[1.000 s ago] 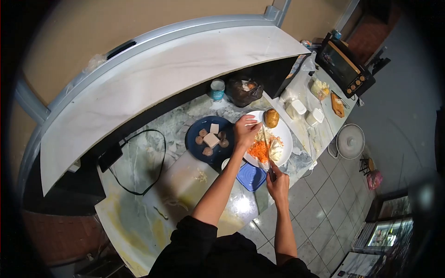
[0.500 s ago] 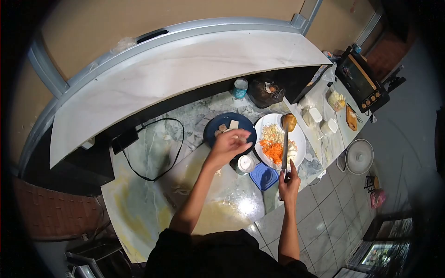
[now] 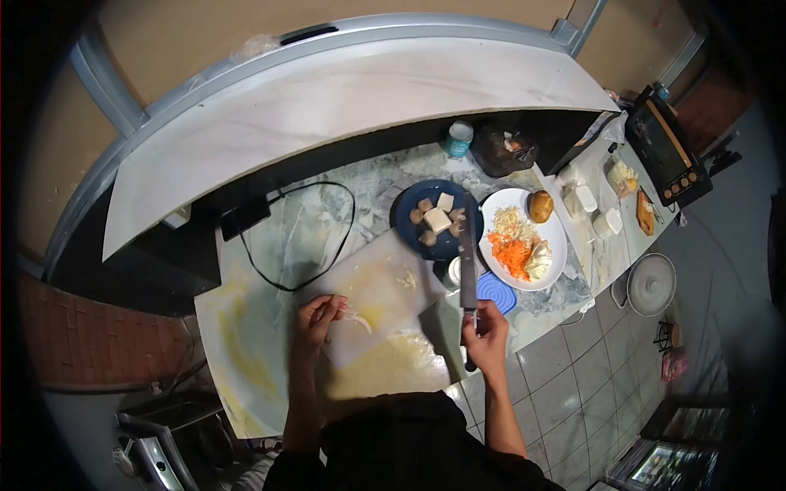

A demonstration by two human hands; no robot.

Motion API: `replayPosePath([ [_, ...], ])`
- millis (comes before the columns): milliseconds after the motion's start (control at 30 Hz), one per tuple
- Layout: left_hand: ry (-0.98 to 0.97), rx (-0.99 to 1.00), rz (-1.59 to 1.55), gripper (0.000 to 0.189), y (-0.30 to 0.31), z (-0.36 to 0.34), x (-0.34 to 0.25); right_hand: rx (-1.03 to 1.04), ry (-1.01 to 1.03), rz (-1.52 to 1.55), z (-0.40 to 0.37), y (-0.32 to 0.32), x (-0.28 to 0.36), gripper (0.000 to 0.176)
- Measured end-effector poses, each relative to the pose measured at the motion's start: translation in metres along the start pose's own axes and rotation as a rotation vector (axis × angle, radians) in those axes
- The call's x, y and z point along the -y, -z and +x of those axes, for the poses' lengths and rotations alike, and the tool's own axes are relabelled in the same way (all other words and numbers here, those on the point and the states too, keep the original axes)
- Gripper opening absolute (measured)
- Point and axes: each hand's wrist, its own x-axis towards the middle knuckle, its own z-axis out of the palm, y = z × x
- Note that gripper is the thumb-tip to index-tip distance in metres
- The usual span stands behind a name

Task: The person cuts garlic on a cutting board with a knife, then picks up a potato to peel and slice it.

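Observation:
My left hand [image 3: 315, 323] is over the near left part of a pale cutting board [image 3: 381, 270], fingers pinched together. A thin, curved whitish strip [image 3: 358, 321] extends from its fingertips. In my right hand [image 3: 490, 334] is a knife [image 3: 467, 266], gripped by its dark handle, blade pointing away from me. The blade crosses in front of the right edge of a dark blue plate [image 3: 407, 237] bearing white blocks [image 3: 437, 221] and brownish mushroom-like pieces [image 3: 427, 237]. Small pale shreds [image 3: 407, 280] lie on the board.
Right of the knife stands a white plate [image 3: 557, 266] with shredded carrot [image 3: 509, 255], pale chopped bits and a brown potato-like item [image 3: 540, 206]. A blue lid [image 3: 496, 293] and a partly hidden jar [image 3: 453, 271] are nearby. A black cable [image 3: 354, 214] loops at left.
My left hand has moved from above the blue plate down left to the board, now with the pale strip. The knife has shifted from over the white plate to the left. The view has shifted.

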Motion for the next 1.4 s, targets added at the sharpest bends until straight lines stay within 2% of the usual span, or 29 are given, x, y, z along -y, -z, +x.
replayPosePath([
  [133,0.072,-0.118,0.080,0.024,0.008,-0.011,0.018,0.135,-0.049,-0.034,-0.014,-0.032,-0.019,0.010],
  [200,0.079,-0.100,0.275,0.023,0.009,-0.015,0.021,0.140,-0.035,-0.181,-0.020,-0.042,-0.035,0.017],
  [233,0.037,-0.086,0.278,0.023,0.009,-0.018,0.025,0.118,0.052,-0.224,-0.022,-0.045,-0.048,0.024],
  [267,0.038,-0.095,0.277,0.023,0.009,-0.019,0.027,0.127,0.054,-0.223,-0.024,-0.047,-0.052,0.024],
  [333,-0.211,-0.040,0.534,0.028,0.007,-0.021,0.032,0.141,0.043,-0.277,-0.028,-0.050,-0.057,0.028],
  [433,-0.277,-0.047,0.673,0.032,0.008,-0.022,0.035,0.165,0.027,-0.288,-0.032,-0.052,-0.072,0.031],
  [567,-0.268,-0.125,0.721,0.034,0.004,-0.025,0.026,0.206,0.008,-0.297,-0.033,-0.053,-0.073,0.030],
  [633,-0.372,-0.117,0.900,0.036,0.004,-0.023,0.030,0.204,-0.003,-0.252,-0.033,-0.054,-0.086,0.029],
  [900,-0.397,-0.006,0.938,0.034,-0.021,-0.019,0.034,0.240,-0.090,-0.262,-0.031,-0.053,-0.098,0.024],
  [967,-0.410,-0.001,0.927,0.033,-0.029,-0.017,0.030,0.209,0.009,-0.304,-0.031,-0.054,-0.094,0.024],
  [1033,-0.466,-0.026,0.972,0.028,-0.038,-0.018,0.022,0.215,0.004,-0.325,-0.030,-0.054,-0.091,0.024],
  [1100,-0.434,0.007,0.921,0.025,-0.045,-0.013,0.019,0.220,-0.003,-0.343,-0.031,-0.055,-0.091,0.024],
  [1233,-0.343,0.149,0.723,0.020,-0.057,0.009,0.018,0.122,-0.001,-0.288,-0.035,-0.056,-0.088,0.030],
  [1400,-0.387,0.155,0.777,0.026,-0.080,0.041,0.030,-0.001,0.024,-0.207,-0.038,-0.059,-0.092,0.033],
])
